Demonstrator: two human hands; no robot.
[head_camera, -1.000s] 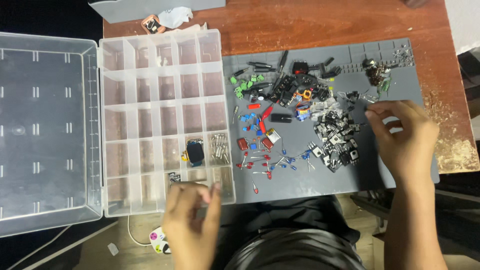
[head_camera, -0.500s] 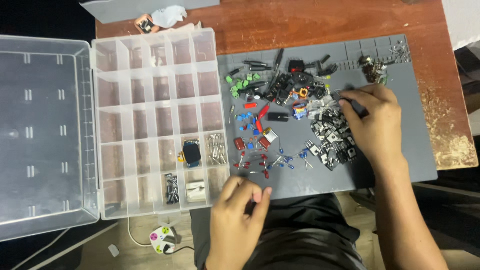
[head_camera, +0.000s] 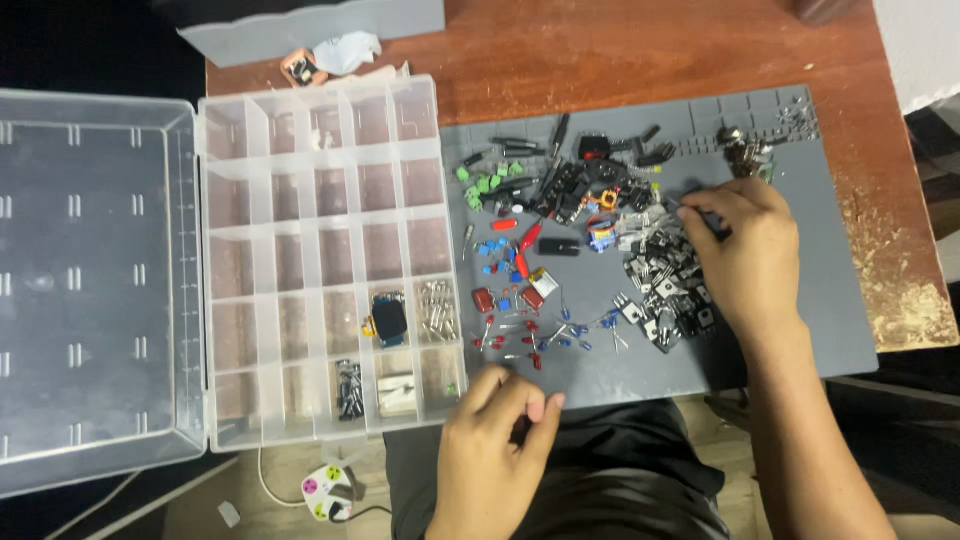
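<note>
Head view: right hand (head_camera: 748, 250) curled over black parts (head_camera: 665, 285), fingertips pinching, item unclear; pile directly under it. Left hand (head_camera: 500, 430) loosely closed, far, near box (head_camera: 320, 270) front corner

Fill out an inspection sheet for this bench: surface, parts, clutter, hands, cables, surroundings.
Surface: grey work mat on a worn wooden table.
Parts: loose electronic components heaped on the mat; clear compartment box, lid open, most cells bare.
Clutter: crumpled paper behind the box.
Hands: left hand at the mat's near edge; right hand on the black components.
Cables: white cable and plug on the floor.
Surroundings: grey tray at the back.
</note>
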